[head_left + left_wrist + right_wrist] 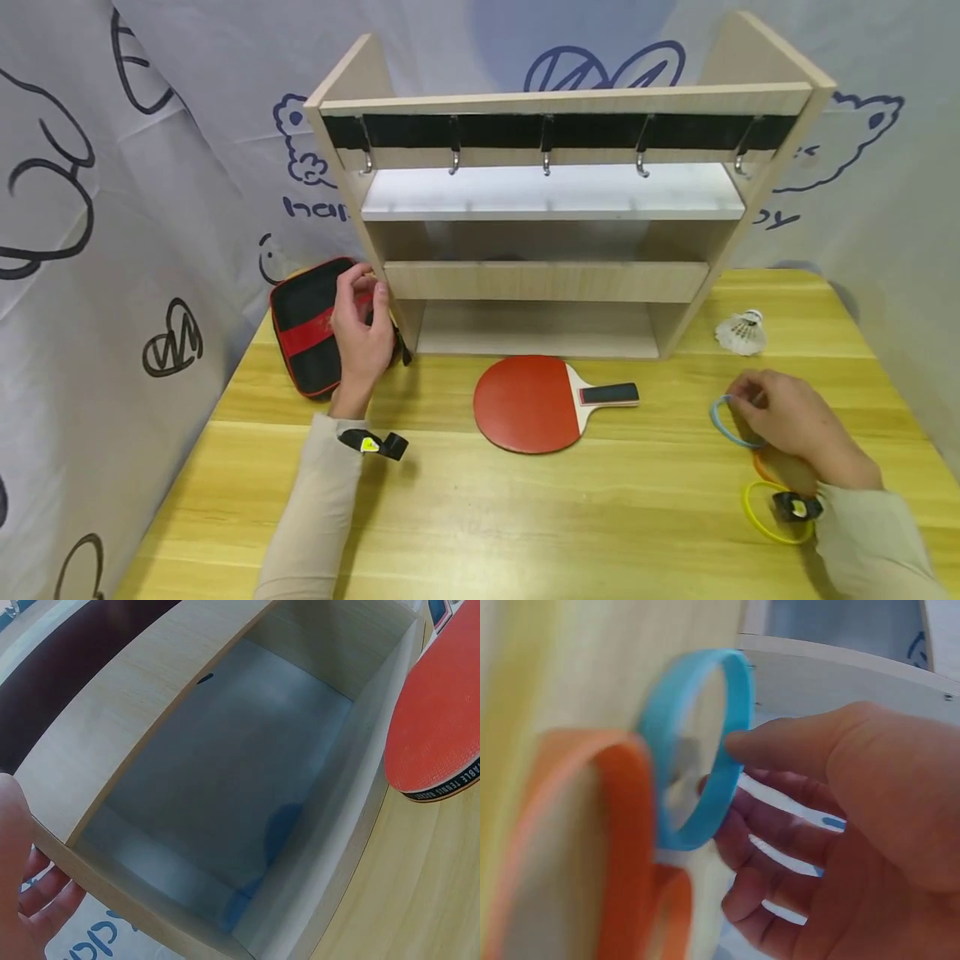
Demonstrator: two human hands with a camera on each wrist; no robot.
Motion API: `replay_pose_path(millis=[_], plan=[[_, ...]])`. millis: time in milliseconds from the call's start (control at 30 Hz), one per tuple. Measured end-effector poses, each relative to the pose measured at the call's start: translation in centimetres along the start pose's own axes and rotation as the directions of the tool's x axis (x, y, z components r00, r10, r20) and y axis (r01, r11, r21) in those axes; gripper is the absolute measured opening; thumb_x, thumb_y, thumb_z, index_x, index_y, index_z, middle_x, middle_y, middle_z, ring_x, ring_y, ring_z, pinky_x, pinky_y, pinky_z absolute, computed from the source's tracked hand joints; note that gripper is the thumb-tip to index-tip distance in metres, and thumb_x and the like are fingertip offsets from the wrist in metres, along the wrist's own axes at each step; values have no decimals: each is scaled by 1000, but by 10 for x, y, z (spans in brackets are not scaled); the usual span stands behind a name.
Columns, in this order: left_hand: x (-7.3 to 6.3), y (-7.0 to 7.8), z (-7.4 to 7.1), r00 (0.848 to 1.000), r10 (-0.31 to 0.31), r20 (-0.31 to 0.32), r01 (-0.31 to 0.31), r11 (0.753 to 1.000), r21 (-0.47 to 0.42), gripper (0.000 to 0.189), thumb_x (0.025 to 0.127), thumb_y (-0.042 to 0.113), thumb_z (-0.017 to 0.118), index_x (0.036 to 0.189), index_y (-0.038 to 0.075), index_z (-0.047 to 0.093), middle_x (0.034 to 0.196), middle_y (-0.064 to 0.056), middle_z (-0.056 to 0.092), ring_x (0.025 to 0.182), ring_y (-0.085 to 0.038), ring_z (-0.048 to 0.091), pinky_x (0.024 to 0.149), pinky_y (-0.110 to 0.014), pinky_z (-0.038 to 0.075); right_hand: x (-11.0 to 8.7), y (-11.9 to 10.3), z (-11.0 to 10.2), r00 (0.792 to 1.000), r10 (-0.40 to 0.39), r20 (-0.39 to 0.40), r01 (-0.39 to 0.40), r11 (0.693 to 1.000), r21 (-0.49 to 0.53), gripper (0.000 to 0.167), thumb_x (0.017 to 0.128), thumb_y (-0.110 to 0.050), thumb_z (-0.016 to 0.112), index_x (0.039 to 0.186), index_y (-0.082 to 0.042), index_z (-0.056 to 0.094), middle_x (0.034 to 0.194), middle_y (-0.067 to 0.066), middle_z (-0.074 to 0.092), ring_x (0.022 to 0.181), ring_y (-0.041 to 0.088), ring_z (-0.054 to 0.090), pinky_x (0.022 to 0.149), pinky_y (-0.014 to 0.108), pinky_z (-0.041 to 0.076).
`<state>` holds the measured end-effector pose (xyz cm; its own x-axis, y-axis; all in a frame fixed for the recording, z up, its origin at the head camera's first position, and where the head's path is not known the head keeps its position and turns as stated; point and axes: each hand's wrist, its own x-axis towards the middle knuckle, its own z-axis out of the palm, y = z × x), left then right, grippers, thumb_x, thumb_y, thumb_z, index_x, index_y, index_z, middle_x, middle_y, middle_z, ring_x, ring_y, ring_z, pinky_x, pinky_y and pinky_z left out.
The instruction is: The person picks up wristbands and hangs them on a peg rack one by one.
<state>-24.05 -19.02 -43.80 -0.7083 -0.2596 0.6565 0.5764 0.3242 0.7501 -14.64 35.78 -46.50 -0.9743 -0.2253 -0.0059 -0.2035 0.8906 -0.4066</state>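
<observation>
My right hand (798,421) pinches a blue silicone wristband (736,697) between thumb and fingers. Below that hand, an orange wristband (622,825) and a yellow wristband (756,523) lie on the table. At the left side of a wooden shelf unit (547,283) is my left hand (362,329), its fingers loosely curved beside the side panel and its thumb near the front edge. Whether it touches the panel is hard to tell. Behind it leans a black zip case (315,350) with a red stripe, partly covered by the hand.
A red table tennis bat (525,406) lies flat in front of the shelf, its handle to the right. A white shuttlecock (742,333) is on the table right of the shelf. Several metal hooks (547,162) hang from the shelf's black strip. A printed cloth (202,208) stands behind.
</observation>
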Motion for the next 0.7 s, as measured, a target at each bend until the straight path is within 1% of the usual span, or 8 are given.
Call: replay_pose_path(millis=[100,167,333,467,633,667,700], plan=[[-1,-2,1,1000,5,8,-5,1000,-11,29,107,-1,61,136,-7,60,110,-27,64,99,-7,62,90,-13,53,2,-4,-5,1000,-2,-7,2,1000,15,4,102,-9,71,101,-5,74,89,5,76,77,18,71,68,32,52],[-2,-3,1,1000,9,7,-9,1000,-24,29,108,0,61,136,-8,60,109,-27,63,99,-7,62,92,-15,54,2,-8,-9,1000,-4,-24,5,999,36,5,102,-8,72,103,-4,74,91,7,77,76,16,72,68,30,53],[-3,-7,0,1000,20,-6,-21,999,-44,29,109,1,59,136,-9,59,109,-26,62,100,-7,62,93,-16,55,2,-27,-20,995,-25,-95,37,992,123,6,102,-9,75,107,-6,76,95,8,79,74,0,64,66,23,51],[-3,-8,1,1000,23,-3,-23,999,-48,30,109,1,59,137,-9,59,109,-25,61,99,-8,62,92,-17,55,0,-44,-31,989,-38,-145,62,985,163,8,101,-8,77,109,-8,77,96,8,80,76,-8,61,66,19,50],[-3,-8,0,999,22,27,-21,999,-46,31,109,-1,57,138,-10,56,111,-28,60,101,-7,62,95,-17,54,0,-69,-48,971,-50,-233,98,975,200,13,98,-5,80,110,-8,78,93,7,80,78,-11,62,69,10,51],[-3,-8,-1,999,22,34,-21,999,-45,31,109,-2,56,138,-11,56,112,-29,60,102,-7,62,96,-16,54,1,-73,-52,965,-54,-257,111,971,214,14,97,-4,81,110,-7,78,93,4,80,78,-12,63,69,8,52],[-3,-8,-2,999,22,41,-21,999,-43,32,109,-2,56,139,-11,55,112,-30,59,103,-6,62,96,-16,54,2,-78,-56,958,-57,-279,123,966,227,15,97,-3,81,111,-6,78,94,-1,80,79,-13,63,70,7,52]])
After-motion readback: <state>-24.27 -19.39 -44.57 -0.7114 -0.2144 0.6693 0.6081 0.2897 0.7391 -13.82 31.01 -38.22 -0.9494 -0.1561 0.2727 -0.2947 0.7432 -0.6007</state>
